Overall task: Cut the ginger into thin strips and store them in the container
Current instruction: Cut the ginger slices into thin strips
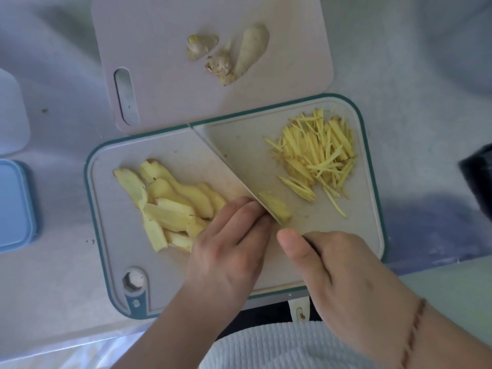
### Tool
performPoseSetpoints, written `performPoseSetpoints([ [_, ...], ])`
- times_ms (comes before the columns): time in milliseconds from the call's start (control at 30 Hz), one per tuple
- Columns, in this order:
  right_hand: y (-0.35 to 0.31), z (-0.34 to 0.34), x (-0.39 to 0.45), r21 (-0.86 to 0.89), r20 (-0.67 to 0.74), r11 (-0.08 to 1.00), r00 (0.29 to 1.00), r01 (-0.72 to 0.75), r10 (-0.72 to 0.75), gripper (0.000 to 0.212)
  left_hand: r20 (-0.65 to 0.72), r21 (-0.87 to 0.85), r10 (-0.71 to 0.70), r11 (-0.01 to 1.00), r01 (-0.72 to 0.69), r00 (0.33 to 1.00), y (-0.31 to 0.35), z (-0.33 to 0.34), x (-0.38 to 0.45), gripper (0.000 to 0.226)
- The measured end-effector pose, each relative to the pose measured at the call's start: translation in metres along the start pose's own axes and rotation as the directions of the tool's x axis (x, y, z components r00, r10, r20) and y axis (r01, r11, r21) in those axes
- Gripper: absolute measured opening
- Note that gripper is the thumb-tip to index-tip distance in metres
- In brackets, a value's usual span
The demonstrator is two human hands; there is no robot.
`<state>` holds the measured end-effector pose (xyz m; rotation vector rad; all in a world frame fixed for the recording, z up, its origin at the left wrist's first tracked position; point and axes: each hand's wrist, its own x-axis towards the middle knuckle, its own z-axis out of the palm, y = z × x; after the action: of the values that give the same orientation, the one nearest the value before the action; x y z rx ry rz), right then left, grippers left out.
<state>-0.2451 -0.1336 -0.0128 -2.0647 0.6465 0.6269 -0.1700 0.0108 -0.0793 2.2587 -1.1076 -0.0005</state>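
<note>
The ginger slice [275, 209] being cut lies near the middle of the teal-rimmed cutting board [106, 209], partly under the blade of the knife [231, 161]. The left hand [229, 251] rests on it with curled fingertips pressing down just beside the blade. The right hand [332, 265] grips the knife handle firmly — thumb on top, the handle mostly hidden inside the fist.

Finished thin strips [319, 153] lie in a loose pile on the right part of the board. A heap of uncut slices [165, 203] lies on the left part, touching the left hand. At the left edge of the frame stands a blue container [13, 206] — closed with its lid, well apart from the board.

In the upper middle, a pale pink board [159, 75] carries unpeeled ginger pieces [231, 54].
</note>
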Motion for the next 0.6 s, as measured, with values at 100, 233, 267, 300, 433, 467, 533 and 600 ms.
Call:
performPoseSetpoints([
  [100,0.005,-0.002,-0.024,-0.039,-0.064,0.997,0.996,-0.059,0.056,0.073,0.023,0.014,0.005,1.000,-0.005,1.000,-0.001,-0.002,-0.001,0.012],
  [233,0.005,0.002,-0.014,0.003,-0.015,0.999,0.999,-0.041,0.041,0.077,0.033,0.001,0.029,1.000,-0.029,0.999,-0.003,-0.002,-0.001,0.011],
  [267,0.002,0.003,-0.006,0.034,-0.013,0.999,0.999,-0.034,0.035,0.074,0.034,-0.002,0.030,1.000,-0.030,0.999,-0.003,-0.001,-0.001,0.010],
  [300,-0.001,0.004,0.000,0.060,-0.020,0.998,0.999,-0.030,0.031,0.071,0.036,0.001,0.033,0.999,-0.033,0.999,-0.004,-0.001,-0.001,0.010],
  [433,0.005,0.001,-0.021,-0.029,-0.095,0.999,0.995,-0.031,0.028,0.074,0.070,0.028,0.051,0.998,-0.053,0.996,-0.004,-0.002,-0.003,0.009],
  [467,0.012,0.003,-0.031,-0.088,-0.134,0.996,0.991,-0.030,0.018,0.076,0.075,0.034,0.054,0.998,-0.056,0.996,-0.005,-0.002,-0.004,0.010],
  [533,0.018,0.006,-0.035,-0.102,-0.168,0.994,0.985,-0.049,0.031,0.075,0.076,0.028,0.058,0.998,-0.060,0.995,-0.006,-0.003,-0.004,0.011],
  [600,0.013,0.008,-0.021,0.003,-0.072,0.999,0.996,-0.052,0.052,0.075,0.066,0.013,0.063,0.998,-0.064,0.996,-0.007,-0.003,-0.003,0.009],
])
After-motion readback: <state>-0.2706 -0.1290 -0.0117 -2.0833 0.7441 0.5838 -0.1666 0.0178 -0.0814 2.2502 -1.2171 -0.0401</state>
